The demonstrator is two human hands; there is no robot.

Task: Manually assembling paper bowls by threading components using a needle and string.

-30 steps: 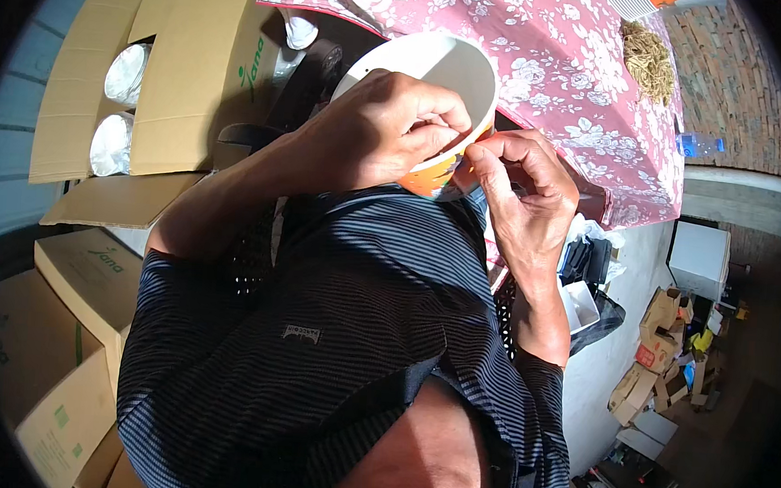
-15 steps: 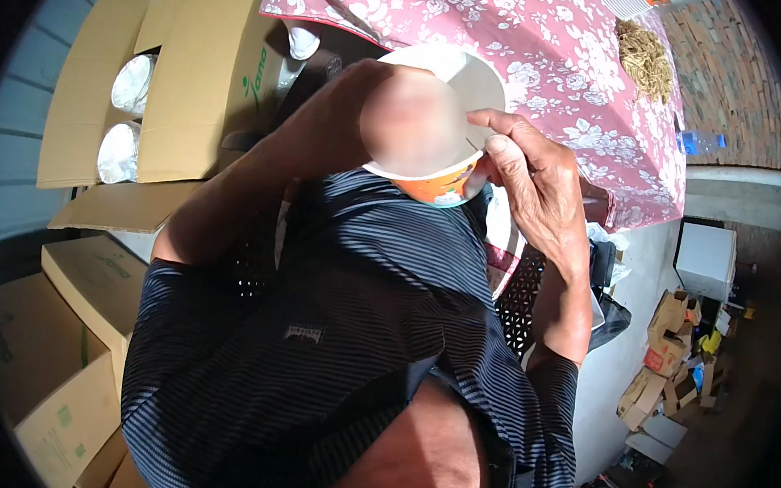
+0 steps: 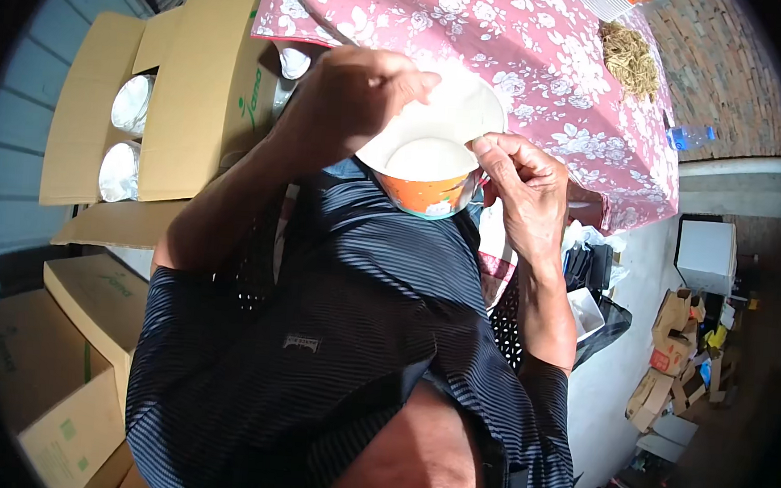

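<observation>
A paper tub [image 3: 425, 194], white inside with an orange printed outside, is tilted in front of my lap with its wide mouth facing up. My right hand [image 3: 527, 176] pinches its right rim between thumb and fingers. Over the far left part of the opening is my left hand [image 3: 364, 95], its fingers curled and closed. Whatever those fingers hold, if anything, is hidden. The tub's inside shows bare white walls and a round bottom, partly in bright sunlight.
Ahead is a table under a pink floral cloth [image 3: 553, 66], bearing a tan stringy bundle [image 3: 630, 62] and a stack of white tubs [image 3: 602, 2]. Left stands an open cardboard box [image 3: 194, 98] with wrapped white stacks [image 3: 131, 103]. Flattened cartons [image 3: 670, 351] lie far right.
My left hand has lifted from inside the tub's mouth toward its far left rim, uncovering the inside. My right hand stays at the right rim, slightly lower and further left.
</observation>
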